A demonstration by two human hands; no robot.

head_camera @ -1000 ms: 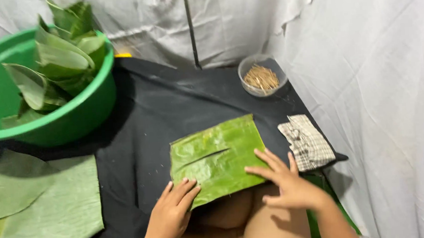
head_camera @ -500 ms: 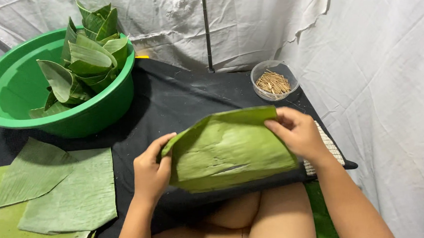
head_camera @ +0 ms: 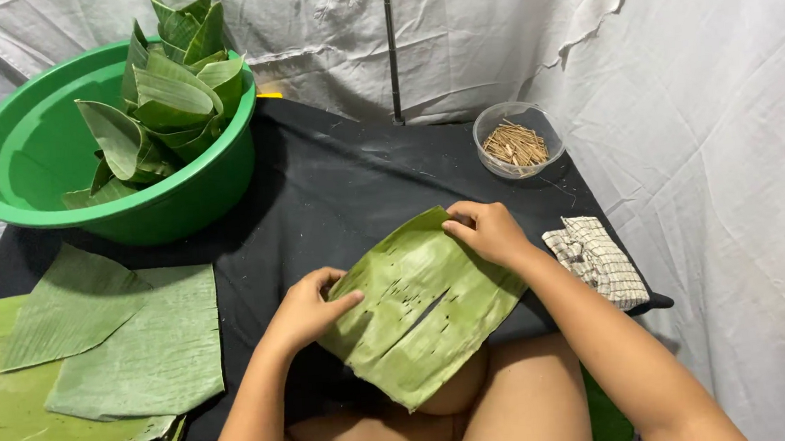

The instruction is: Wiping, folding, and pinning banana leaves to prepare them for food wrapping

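Note:
A square piece of green banana leaf (head_camera: 422, 310) with a slit near its middle lies tilted over the near edge of the black cloth, its lower corner hanging above my knees. My left hand (head_camera: 308, 307) pinches the leaf's left edge between thumb and fingers. My right hand (head_camera: 488, 230) grips the leaf's upper right corner. Both hands hold the same leaf piece.
A green plastic basin (head_camera: 28, 145) with folded leaf cones (head_camera: 167, 89) stands at the back left. A stack of cut leaf sheets (head_camera: 89, 361) lies at the left. A clear bowl of small wooden sticks (head_camera: 516, 140) and a checked cloth (head_camera: 598, 259) sit at the right. White sheeting hangs behind.
The leaf lay flat under both hands, was lifted and curved, and is now turned diagonally with its paler side up, held at two edges.

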